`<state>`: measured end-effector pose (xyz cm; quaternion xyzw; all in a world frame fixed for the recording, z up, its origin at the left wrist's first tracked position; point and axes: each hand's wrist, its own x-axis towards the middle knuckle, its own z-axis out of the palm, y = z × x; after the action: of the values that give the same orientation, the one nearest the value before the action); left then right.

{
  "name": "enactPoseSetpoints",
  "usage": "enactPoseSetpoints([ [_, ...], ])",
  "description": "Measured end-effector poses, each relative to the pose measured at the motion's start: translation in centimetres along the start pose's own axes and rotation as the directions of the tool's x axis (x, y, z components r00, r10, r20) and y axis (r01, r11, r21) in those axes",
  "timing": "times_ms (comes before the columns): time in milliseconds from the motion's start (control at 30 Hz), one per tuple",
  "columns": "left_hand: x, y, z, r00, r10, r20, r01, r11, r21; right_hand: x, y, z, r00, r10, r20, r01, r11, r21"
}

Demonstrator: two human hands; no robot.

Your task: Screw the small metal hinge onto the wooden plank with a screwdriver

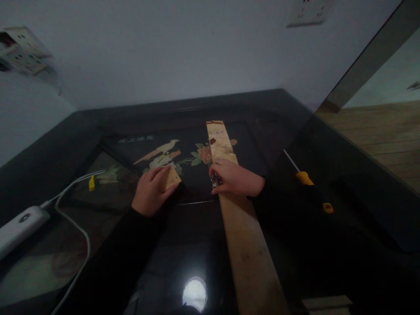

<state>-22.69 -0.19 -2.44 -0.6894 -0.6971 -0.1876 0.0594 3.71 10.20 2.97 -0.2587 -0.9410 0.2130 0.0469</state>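
My left hand (151,192) is closed round a small flat piece of wood (172,178) with small dark holes, thumb along its near edge. My right hand (234,177) lies across a long wooden plank (246,245), its fingers closed on a small shiny metal fitting (215,180) at the plank's left edge. The fitting looks like a hinge, but the fingers cover part of it. The plank runs away from me along the glossy dark tabletop (197,218), and its far end is rough and splintered. A gap separates the two hands.
To the right lies a screwdriver (304,178) with a yellow and black handle. A white power strip (24,227) and its cable (83,232) occupy the left side, near a small yellow piece (92,183). Pale wood (327,302) shows at the bottom right. A wall (183,52) stands behind.
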Motion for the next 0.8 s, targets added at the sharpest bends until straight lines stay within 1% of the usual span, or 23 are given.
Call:
enactPoseSetpoints([
  [100,-1.0,-3.5,-0.8,0.984,-0.175,0.024,0.172,0.981,0.093,0.0,-0.1,0.0,1.000,-0.007,-0.006,0.007,1.000,-0.025],
  [167,-1.5,-5.4,-1.2,0.957,-0.284,0.056,0.273,0.951,0.146,-0.1,-0.1,0.0,1.000,-0.008,-0.003,0.008,0.999,-0.031],
  [200,-1.7,-6.1,-1.5,0.946,-0.314,0.082,0.298,0.941,0.161,-0.1,-0.1,0.0,1.000,-0.005,-0.002,0.005,0.999,-0.033],
  [267,-1.9,-7.0,-1.9,0.918,-0.373,0.134,0.345,0.918,0.193,-0.1,-0.1,0.0,1.000,-0.003,-0.004,0.002,0.999,-0.036],
  [367,-1.8,-7.5,-2.6,0.877,-0.443,0.183,0.397,0.885,0.241,-0.1,-0.1,0.1,1.000,-0.008,-0.020,0.007,0.999,-0.039],
  [467,-1.6,-7.9,-3.0,0.865,-0.468,0.180,0.411,0.867,0.281,0.0,-0.1,0.1,1.000,0.001,-0.018,-0.001,0.999,-0.048],
  [633,-1.5,-9.2,-2.3,0.877,-0.452,0.160,0.404,0.876,0.261,0.0,-0.2,0.1,1.000,-0.006,-0.011,0.005,0.998,-0.065],
  [700,-1.4,-9.7,-1.7,0.889,-0.433,0.147,0.391,0.886,0.247,0.0,-0.3,0.1,1.000,-0.006,-0.013,0.005,0.998,-0.066],
  [800,-1.4,-10.1,-1.1,0.918,-0.379,0.116,0.350,0.912,0.214,-0.1,-0.3,0.0,1.000,0.002,-0.002,-0.002,0.998,-0.063],
])
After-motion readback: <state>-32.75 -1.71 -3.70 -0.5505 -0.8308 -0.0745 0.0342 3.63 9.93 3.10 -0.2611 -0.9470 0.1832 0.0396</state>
